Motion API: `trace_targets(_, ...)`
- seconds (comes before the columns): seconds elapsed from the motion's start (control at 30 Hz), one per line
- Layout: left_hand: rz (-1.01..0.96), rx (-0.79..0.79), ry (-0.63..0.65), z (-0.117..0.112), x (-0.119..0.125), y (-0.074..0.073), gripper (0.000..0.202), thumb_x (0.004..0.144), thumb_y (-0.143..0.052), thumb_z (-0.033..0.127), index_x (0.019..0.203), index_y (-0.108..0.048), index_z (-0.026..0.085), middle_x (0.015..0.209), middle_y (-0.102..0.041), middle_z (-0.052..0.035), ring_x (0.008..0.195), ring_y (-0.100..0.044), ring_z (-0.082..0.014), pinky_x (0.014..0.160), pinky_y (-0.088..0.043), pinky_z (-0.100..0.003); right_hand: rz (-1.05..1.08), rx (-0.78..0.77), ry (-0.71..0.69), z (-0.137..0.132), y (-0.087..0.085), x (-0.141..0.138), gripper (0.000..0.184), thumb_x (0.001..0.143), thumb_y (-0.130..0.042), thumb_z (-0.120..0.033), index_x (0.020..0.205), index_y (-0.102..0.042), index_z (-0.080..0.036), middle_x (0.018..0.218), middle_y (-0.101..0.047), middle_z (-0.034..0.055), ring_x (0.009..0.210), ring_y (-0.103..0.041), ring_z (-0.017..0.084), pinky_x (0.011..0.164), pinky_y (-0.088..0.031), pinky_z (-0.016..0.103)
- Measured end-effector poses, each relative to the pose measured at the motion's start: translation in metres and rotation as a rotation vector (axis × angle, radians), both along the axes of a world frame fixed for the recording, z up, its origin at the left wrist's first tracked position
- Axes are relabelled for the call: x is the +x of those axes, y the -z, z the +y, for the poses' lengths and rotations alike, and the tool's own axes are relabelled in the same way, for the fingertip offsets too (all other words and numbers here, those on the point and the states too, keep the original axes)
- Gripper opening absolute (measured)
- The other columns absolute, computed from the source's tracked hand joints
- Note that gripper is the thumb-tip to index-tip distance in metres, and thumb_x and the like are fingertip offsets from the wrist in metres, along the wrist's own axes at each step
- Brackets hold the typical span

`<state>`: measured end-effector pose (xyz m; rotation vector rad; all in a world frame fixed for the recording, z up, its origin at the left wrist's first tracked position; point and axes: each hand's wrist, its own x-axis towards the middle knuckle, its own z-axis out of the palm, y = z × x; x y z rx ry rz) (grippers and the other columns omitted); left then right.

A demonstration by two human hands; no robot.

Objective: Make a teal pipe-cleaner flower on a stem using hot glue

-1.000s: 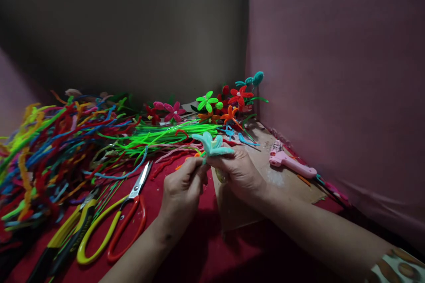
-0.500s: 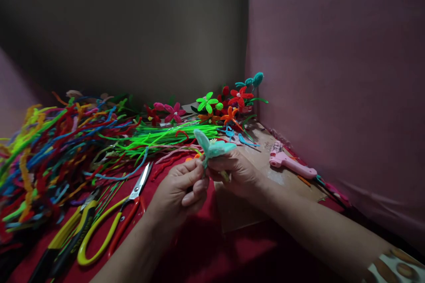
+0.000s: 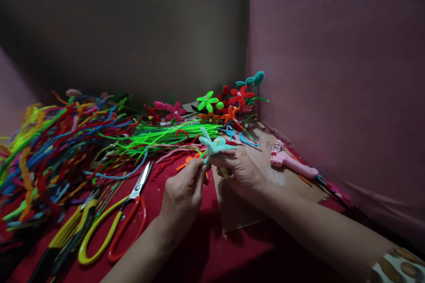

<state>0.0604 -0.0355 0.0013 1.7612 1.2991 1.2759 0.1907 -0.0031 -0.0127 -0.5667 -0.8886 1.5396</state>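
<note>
Both hands meet over the red cloth (image 3: 212, 252) on a light blue pipe-cleaner flower (image 3: 214, 143). My left hand (image 3: 182, 194) pinches the flower's base from the left, fingers closed. My right hand (image 3: 241, 170) wraps round the flower from the right, just under the petals, fingers closed on it. The petals stick up above both hands. The stem below is hidden by my fingers.
A big heap of mixed-colour pipe cleaners (image 3: 49, 141) fills the left. Green stems (image 3: 166, 135) lie behind the hands. Finished flowers (image 3: 232, 99) stand in the back corner. Yellow-red scissors (image 3: 116, 221), a yellow-black tool (image 3: 63, 239), a pink glue gun (image 3: 290, 163) and a cardboard sheet (image 3: 285, 185) lie around.
My left hand has turned back from a palm-up roll to knuckles-up. The blue flower has twisted between the fingers; its petals point differently.
</note>
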Motion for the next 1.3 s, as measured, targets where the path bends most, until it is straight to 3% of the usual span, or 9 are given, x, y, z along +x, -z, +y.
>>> trace_targets(0.13,-0.249,-0.268,0.106,0.003,0.000,-0.001,0.017,0.079,-0.058,0.033,0.073,-0.055,0.018,0.052,-0.044,0.0056,0.041,-0.033,-0.0049,0.038,-0.024,-0.016,-0.009,0.025,-0.010,-0.002,0.000,-0.002,0.014,0.057,-0.074,-0.020,0.055,-0.061,-0.015,0.050,-0.047,-0.0063,0.046,-0.030,0.005,0.046,-0.021,0.023)
trace_targets(0.4,-0.712,-0.741,0.552,0.011,-0.011,-0.004,0.013,0.078,-0.057,0.027,0.074,-0.051,0.016,0.048,-0.032,0.0103,0.033,-0.007,-0.0007,0.029,-0.014,-0.013,0.049,-0.027,-0.350,0.003,-0.001,0.000,0.015,0.057,-0.074,-0.025,0.062,-0.064,-0.015,0.053,-0.055,-0.0028,0.052,-0.048,0.008,0.049,-0.033,0.021)
trace_targets(0.5,-0.584,-0.700,0.483,0.008,-0.009,-0.005,0.017,0.081,-0.053,0.033,0.074,-0.052,0.016,0.049,-0.033,0.0093,0.032,-0.012,-0.0014,0.029,-0.016,-0.014,0.067,-0.024,-0.282,0.003,0.001,-0.001,0.013,0.057,-0.073,-0.023,0.062,-0.064,-0.016,0.053,-0.055,-0.0031,0.053,-0.049,0.009,0.052,-0.035,0.021)
trace_targets(0.67,0.046,-0.045,0.063,0.002,-0.005,0.002,0.014,0.078,-0.055,0.031,0.079,-0.059,0.018,0.058,-0.051,0.0017,0.048,-0.044,-0.0086,0.046,-0.034,-0.020,0.082,0.013,-0.128,0.003,0.006,-0.005,0.013,0.060,-0.072,-0.019,0.060,-0.060,-0.017,0.053,-0.049,-0.0062,0.048,-0.037,0.006,0.048,-0.030,0.021)
trace_targets(0.77,0.185,0.154,-0.010,0.003,-0.006,0.005,0.010,0.078,-0.054,0.025,0.074,-0.061,0.018,0.061,-0.055,0.0008,0.054,-0.048,-0.0101,0.054,-0.037,-0.022,0.059,0.057,-0.114,0.001,0.006,-0.005,0.013,0.061,-0.073,-0.018,0.062,-0.060,-0.017,0.056,-0.050,-0.0065,0.051,-0.039,0.006,0.052,-0.032,0.022)
trace_targets(0.93,-0.184,-0.270,0.129,0.005,-0.009,-0.005,0.020,0.079,-0.056,0.031,0.067,-0.056,0.015,0.050,-0.046,0.0045,0.041,-0.035,-0.0047,0.039,-0.025,-0.016,-0.045,0.128,-0.184,-0.004,0.000,-0.002,0.011,0.062,-0.072,-0.018,0.070,-0.066,-0.015,0.060,-0.055,-0.0036,0.056,-0.046,0.008,0.053,-0.033,0.022)
trace_targets(1.13,-0.676,-0.667,0.523,0.011,-0.013,-0.004,0.019,0.076,-0.061,0.032,0.071,-0.053,0.016,0.044,-0.040,0.0090,0.029,-0.015,-0.0003,0.027,-0.016,-0.013,-0.008,0.010,-0.293,-0.003,0.000,-0.001,0.010,0.064,-0.069,-0.022,0.070,-0.066,-0.015,0.057,-0.056,-0.0031,0.049,-0.041,0.005,0.047,-0.027,0.020)
trace_targets(1.23,-0.649,-0.699,0.576,0.012,-0.012,-0.001,0.022,0.074,-0.061,0.037,0.072,-0.054,0.016,0.045,-0.036,0.0102,0.029,-0.009,-0.0001,0.025,-0.017,-0.014,0.040,-0.022,-0.334,-0.001,0.002,-0.001,0.010,0.061,-0.070,-0.020,0.068,-0.065,-0.015,0.057,-0.057,-0.0027,0.048,-0.043,0.005,0.046,-0.027,0.020)
trace_targets(1.3,-0.442,-0.594,0.469,0.011,-0.011,0.000,0.024,0.078,-0.056,0.038,0.069,-0.053,0.016,0.046,-0.041,0.0074,0.028,-0.019,-0.0018,0.028,-0.020,-0.015,0.061,-0.003,-0.260,0.000,0.004,-0.003,0.009,0.060,-0.070,-0.019,0.063,-0.063,-0.014,0.057,-0.057,-0.0027,0.048,-0.043,0.006,0.046,-0.028,0.020)
